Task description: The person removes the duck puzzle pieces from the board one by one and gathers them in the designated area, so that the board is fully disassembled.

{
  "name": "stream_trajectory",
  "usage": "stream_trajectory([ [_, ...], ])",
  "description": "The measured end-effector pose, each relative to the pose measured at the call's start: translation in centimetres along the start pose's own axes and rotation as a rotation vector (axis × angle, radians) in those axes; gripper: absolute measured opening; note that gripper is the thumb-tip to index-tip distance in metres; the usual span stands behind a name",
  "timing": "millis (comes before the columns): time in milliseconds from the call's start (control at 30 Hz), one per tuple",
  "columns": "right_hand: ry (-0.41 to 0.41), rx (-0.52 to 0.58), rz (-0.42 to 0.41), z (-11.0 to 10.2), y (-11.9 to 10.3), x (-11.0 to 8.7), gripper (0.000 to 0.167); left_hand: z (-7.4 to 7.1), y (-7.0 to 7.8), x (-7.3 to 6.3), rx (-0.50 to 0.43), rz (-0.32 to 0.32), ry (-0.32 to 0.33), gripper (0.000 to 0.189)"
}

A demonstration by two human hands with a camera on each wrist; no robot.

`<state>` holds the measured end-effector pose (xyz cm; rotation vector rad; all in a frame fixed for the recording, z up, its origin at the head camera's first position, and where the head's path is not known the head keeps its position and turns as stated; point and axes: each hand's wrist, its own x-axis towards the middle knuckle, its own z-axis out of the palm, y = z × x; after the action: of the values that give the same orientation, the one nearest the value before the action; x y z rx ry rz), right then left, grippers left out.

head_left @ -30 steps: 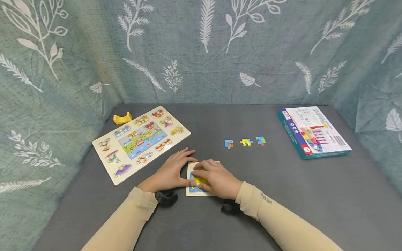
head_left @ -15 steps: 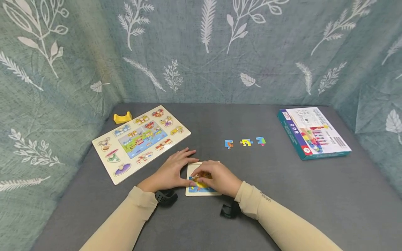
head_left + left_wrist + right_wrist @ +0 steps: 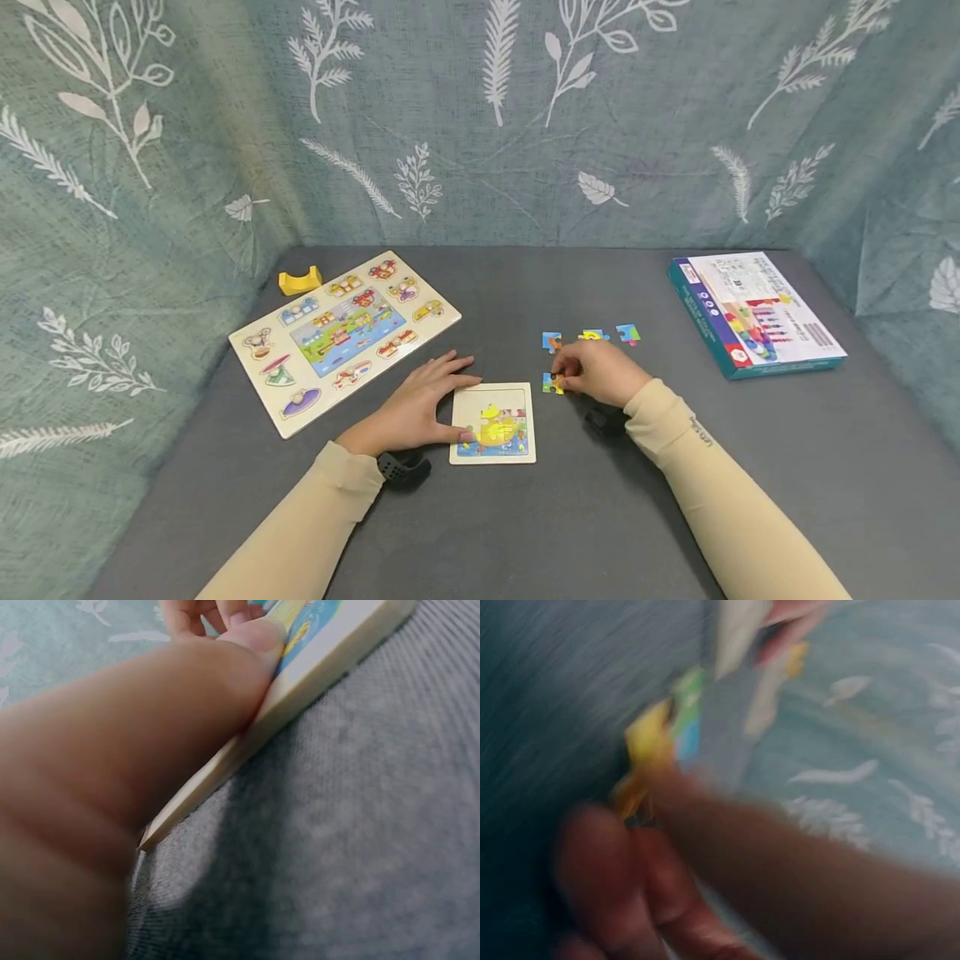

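Note:
A small square wooden puzzle board (image 3: 492,400) lies in front of me in the head view, its tray partly filled with a yellow duck picture; bare wood shows in the upper part. My left hand (image 3: 412,407) rests at its left side, fingers spread, with the thumb on the board's face. To the right of the board, my right hand (image 3: 600,372) pinches a jigsaw piece (image 3: 550,383) in blue, green and yellow-orange. That jigsaw piece (image 3: 649,735) is blurred in the right wrist view. Farther back lie loose jigsaw pieces (image 3: 552,340), one partly covered by the right hand.
A larger wooden knob puzzle (image 3: 352,337) lies at the back left, beside a yellow arch-shaped block (image 3: 300,281). At the back right is a flat boxed set (image 3: 757,312). A patterned curtain (image 3: 465,125) hangs behind the grey table (image 3: 480,533).
My right hand has left the board and moved right, carrying a jigsaw piece out of it. The duck picture is uncovered. My left hand has stayed by the board.

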<state>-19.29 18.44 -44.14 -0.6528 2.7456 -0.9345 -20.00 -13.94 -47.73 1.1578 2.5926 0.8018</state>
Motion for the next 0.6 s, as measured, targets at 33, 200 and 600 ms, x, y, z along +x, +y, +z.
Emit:
stream_trajectory([
  [33, -0.001, -0.042, -0.003, 0.0, 0.11, 0.02, 0.01, -0.04, 0.02, 0.0, -0.001, -0.001, 0.002, 0.08],
  [200, 0.021, -0.156, -0.05, 0.37, -0.03, 0.17, 0.018, -0.19, 0.11, 0.08, -0.002, -0.007, 0.006, 0.08],
  [600, 0.062, -0.197, -0.016, 0.27, 0.2, -0.25, 0.016, 0.07, 0.09, 0.01, -0.003, -0.016, -0.002, 0.078],
])
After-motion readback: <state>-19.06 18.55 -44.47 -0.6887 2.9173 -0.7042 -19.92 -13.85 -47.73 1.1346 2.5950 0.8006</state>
